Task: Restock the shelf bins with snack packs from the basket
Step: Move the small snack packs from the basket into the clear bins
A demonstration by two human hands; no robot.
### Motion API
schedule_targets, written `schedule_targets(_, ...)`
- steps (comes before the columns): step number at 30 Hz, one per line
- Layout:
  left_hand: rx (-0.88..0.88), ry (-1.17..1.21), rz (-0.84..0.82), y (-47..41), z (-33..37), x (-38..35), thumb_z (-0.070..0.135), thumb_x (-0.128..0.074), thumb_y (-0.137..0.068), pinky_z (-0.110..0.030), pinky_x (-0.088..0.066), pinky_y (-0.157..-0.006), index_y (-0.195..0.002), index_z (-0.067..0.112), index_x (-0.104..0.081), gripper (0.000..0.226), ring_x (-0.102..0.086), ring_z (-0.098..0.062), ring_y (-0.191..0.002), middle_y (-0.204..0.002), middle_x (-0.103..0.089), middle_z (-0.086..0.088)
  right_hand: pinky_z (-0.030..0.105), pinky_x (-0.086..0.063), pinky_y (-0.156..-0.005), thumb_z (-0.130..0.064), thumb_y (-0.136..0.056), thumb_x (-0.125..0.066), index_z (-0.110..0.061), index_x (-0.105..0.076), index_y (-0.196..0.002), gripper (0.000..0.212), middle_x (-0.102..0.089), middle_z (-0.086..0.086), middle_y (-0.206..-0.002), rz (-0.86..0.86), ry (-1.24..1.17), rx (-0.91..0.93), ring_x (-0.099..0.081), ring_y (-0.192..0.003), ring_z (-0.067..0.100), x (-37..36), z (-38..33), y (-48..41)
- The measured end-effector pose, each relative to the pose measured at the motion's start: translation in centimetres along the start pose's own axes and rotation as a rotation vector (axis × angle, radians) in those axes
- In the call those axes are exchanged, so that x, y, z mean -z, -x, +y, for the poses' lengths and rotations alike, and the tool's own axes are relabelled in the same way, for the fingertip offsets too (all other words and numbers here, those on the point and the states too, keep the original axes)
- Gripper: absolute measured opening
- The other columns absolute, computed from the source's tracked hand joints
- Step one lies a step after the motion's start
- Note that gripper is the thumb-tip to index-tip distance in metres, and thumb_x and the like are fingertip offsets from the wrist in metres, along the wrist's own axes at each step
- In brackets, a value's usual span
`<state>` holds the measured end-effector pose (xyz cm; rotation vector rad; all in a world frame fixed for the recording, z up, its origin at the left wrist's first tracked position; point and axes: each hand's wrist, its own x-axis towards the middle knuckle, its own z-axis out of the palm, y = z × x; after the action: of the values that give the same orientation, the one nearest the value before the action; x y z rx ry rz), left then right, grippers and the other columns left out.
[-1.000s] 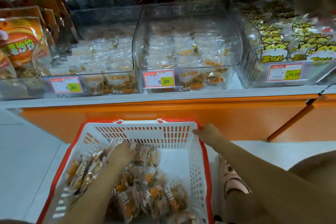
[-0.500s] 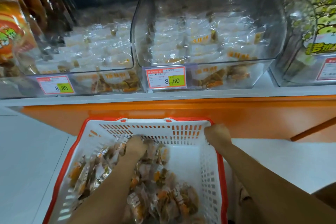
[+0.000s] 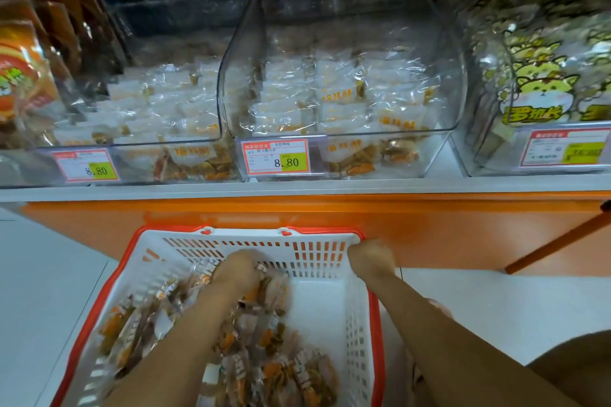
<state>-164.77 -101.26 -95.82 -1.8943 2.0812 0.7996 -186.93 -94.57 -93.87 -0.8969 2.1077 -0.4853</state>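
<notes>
Light, slippery packs (image 3: 264, 340) in the basket (image 3: 330, 307) are best scooped by handfuls; closure of the left hand (image 3: 236, 269) cannot be told, the right hand (image 3: 372, 258) is curled on its rim.

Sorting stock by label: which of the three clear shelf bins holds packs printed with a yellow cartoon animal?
The rightmost bin. The middle bin and left bin hold only whitish packs without that print.
</notes>
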Motion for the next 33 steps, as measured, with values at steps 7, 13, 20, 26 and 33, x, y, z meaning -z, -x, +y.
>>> schedule_targets(7,-0.187,0.321,-0.130,5.6,-1.1,7.4,0.027,-0.070,-0.085,-0.021,-0.030,-0.054,-0.048,0.019,-0.045,0.046,-0.037,-0.011,-0.047,-0.050,-0.040,0.000,0.027,-0.055,-0.074,-0.018,-0.094,-0.057,-0.019,-0.060,-0.091,0.004,-0.066,-0.001,-0.087,-0.211,-0.074,-0.063,-0.062,-0.070,0.012,2.1,-0.9,2.1)
schedule_targets(13,-0.383,0.958,-0.234,11.7,0.9,14.4,0.055,-0.089,-0.046,-0.018,-0.052,-0.070,-0.090,0.002,-0.069,0.072,-0.066,-0.008,-0.080,-0.089,-0.071,-0.001,0.025,-0.050,-0.080,-0.029,-0.088,-0.066,-0.016,-0.061,-0.114,0.030,-0.064,0.003,-0.114,-0.418,0.587,0.176,-0.059,-0.087,0.014,7.2,-5.4,6.0)
schedule_targets(20,-0.557,1.310,-0.020,15.3,7.9,18.3,0.020,-0.064,-0.076,-0.025,-0.058,-0.080,-0.110,-0.007,-0.062,0.044,-0.069,-0.020,-0.090,-0.099,-0.071,-0.015,0.031,-0.048,-0.100,-0.036,-0.074,-0.078,-0.019,-0.056,-0.130,0.062,-0.067,-0.004,-0.119,-0.618,0.343,0.660,-0.062,-0.111,0.012,20.3,-13.4,14.1)
schedule_targets(26,-0.676,1.347,0.041,15.8,15.6,19.7,0.007,-0.061,-0.087,-0.022,-0.058,-0.072,-0.101,0.002,-0.065,0.015,-0.069,-0.011,-0.077,-0.089,-0.072,-0.008,0.041,-0.052,-0.094,-0.024,-0.076,-0.075,-0.009,-0.067,-0.112,0.040,-0.071,0.011,-0.108,-0.295,0.061,0.854,-0.066,-0.104,0.029,26.7,-15.4,14.4)
schedule_targets(33,-0.747,0.787,0.319,11.4,19.6,20.2,0.009,-0.076,-0.078,-0.012,-0.050,-0.077,-0.096,0.015,-0.066,0.022,-0.062,-0.009,-0.082,-0.091,-0.067,0.001,0.043,-0.053,-0.085,-0.020,-0.073,-0.081,-0.011,-0.069,-0.091,0.023,-0.072,0.003,-0.087,0.150,0.365,0.827,-0.068,-0.085,0.021,29.8,-16.4,11.6)
